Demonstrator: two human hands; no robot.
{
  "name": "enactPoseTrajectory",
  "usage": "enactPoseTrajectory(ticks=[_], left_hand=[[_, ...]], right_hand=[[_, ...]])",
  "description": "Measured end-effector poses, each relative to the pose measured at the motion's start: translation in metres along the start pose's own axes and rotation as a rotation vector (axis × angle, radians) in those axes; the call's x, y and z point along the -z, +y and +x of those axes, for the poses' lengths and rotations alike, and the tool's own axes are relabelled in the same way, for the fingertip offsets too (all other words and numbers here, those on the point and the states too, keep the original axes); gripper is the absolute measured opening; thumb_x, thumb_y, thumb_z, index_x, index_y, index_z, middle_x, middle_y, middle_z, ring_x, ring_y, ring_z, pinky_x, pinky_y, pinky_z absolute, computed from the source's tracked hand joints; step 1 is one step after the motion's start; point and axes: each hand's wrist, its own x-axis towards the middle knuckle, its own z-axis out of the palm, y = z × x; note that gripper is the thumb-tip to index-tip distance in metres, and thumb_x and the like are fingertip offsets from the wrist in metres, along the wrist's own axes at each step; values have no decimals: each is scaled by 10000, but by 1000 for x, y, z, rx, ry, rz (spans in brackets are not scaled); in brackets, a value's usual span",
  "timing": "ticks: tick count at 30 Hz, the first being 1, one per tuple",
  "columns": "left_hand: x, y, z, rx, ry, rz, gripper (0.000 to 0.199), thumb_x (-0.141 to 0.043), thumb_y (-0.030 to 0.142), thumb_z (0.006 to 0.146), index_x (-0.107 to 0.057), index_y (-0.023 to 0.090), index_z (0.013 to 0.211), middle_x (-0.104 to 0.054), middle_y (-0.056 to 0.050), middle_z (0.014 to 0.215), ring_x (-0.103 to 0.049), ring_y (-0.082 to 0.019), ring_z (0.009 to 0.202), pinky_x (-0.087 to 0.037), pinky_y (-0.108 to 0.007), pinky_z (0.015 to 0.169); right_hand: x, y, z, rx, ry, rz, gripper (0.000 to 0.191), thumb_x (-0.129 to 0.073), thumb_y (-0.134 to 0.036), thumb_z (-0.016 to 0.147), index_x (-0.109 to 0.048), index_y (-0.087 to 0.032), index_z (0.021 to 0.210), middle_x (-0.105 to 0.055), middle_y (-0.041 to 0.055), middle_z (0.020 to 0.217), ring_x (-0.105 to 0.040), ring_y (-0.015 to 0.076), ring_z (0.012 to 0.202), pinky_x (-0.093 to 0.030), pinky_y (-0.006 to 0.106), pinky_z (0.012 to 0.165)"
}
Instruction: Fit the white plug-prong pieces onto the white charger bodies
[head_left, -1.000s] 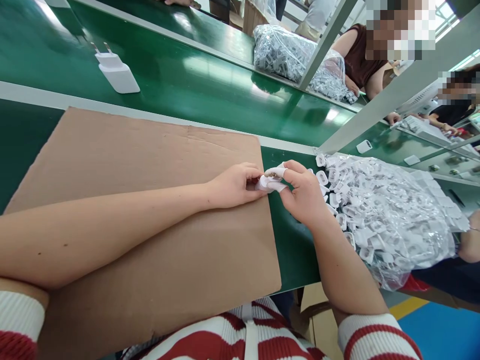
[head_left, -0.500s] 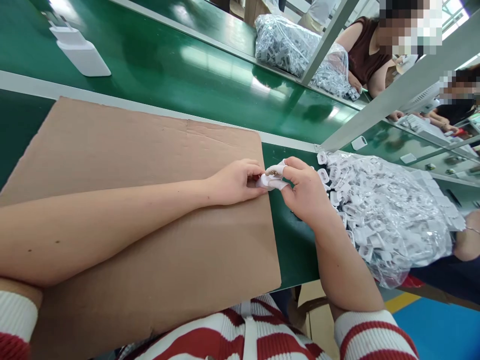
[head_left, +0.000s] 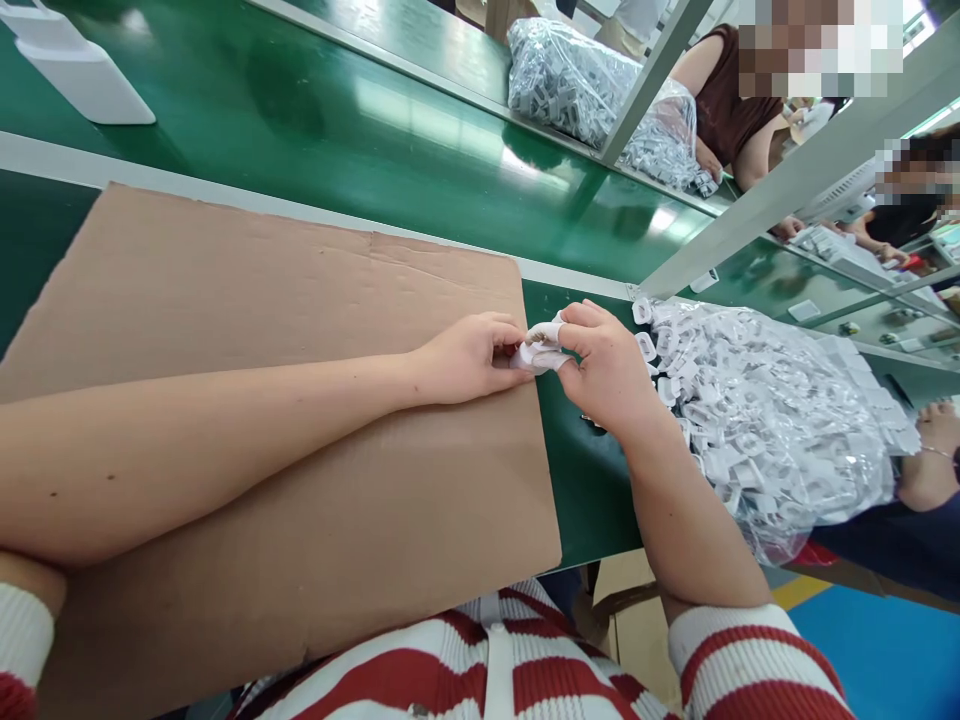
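My left hand (head_left: 474,358) reaches over the brown cardboard sheet (head_left: 337,500), its thumb and fingertips pinched on a small white plastic part (head_left: 529,356) at the sheet's right edge. From the other side my right hand (head_left: 609,362) grips the same part, with white coverings on its thumb and index finger. The fingers hide most of the part. Right of my right hand lies a heap of white plastic pieces (head_left: 780,420) in and around a clear bag.
Beyond the cardboard runs a green belt (head_left: 315,130) carrying a white plug adapter (head_left: 82,75). A slanted metal post (head_left: 750,190) rises behind the heap. Across the belt are another bag of parts (head_left: 570,85) and a person (head_left: 739,100). Someone's arm (head_left: 930,460) shows at the right edge.
The white adapter on the belt has shifted left, and white pieces farther right on the belt have also moved left. Both hands keep their hold on the part, with slight finger movement.
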Motion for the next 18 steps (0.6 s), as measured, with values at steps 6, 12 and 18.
enactPoseTrajectory(ticks=[6,12,18], left_hand=[[-6,-6,-1,23,70,12,300,-735,468,866,-680,179,806,-612,-33,831,-594,-181,773,-459,-287,687],[7,-3,4,9,-102,-86,338,-705,508,898,-711,173,942,-668,-58,933,-636,-220,899,-513,-310,795],[10,3,3,104,-138,-80,410,-409,434,1055,-735,186,1075,-729,-82,1152,-610,-259,1176,-448,-363,1103]], right_hand=[[-9,-2,-3,-85,67,-52,247,-495,-47,729,-643,-240,775,-595,3,873,-558,178,788,-454,434,1184],[-13,1,-9,-89,93,-56,248,-527,-55,756,-677,-245,810,-661,9,903,-656,188,829,-391,497,1279],[-11,-1,-11,-231,65,67,445,-569,-48,746,-682,-264,1118,-744,-24,882,-751,218,874,-516,488,1150]])
